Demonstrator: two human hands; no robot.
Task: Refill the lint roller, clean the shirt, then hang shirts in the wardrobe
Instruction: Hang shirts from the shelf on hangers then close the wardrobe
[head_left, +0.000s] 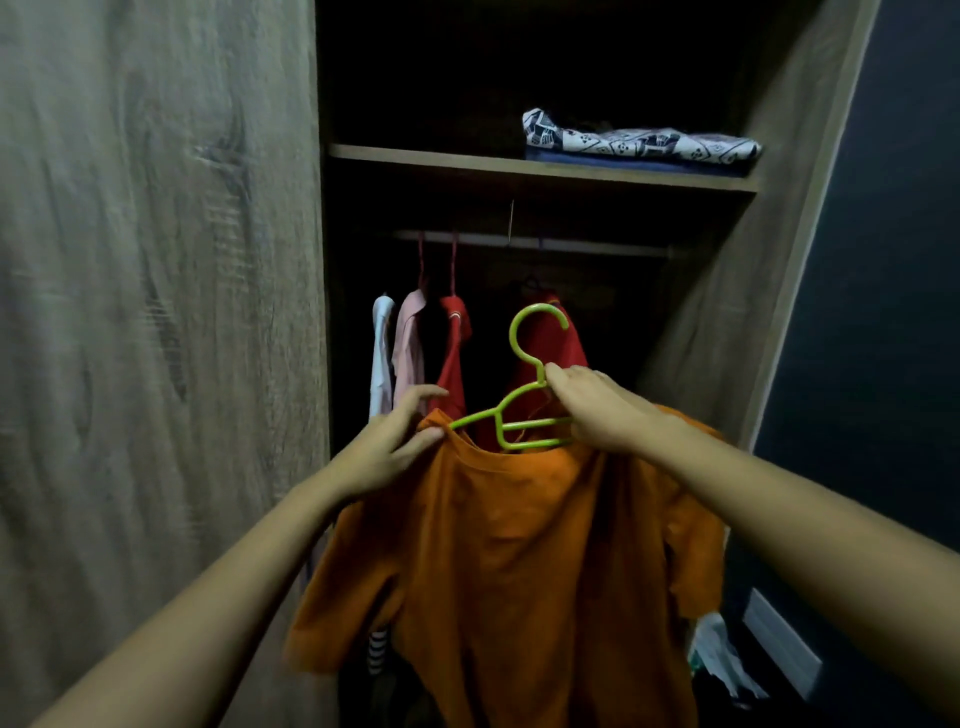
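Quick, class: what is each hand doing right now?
Left hand: pinches the orange shirt near its collar.
Right hand: grips the green hanger.

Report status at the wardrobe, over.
Right hand grips green hanger, left hand holds orange shirt at the collar. Hanger not yet on rail. Red shirt hangs directly behind the hook.

Shirt on hanger before wardrobe rail

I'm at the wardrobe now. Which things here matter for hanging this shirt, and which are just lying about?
In the job:
orange shirt, pinched by the left hand
green hanger, held by the right hand
wardrobe rail

Just there:
white shirt, pink shirt and red shirt, hanging inside
folded patterned cloth on the shelf
wardrobe door
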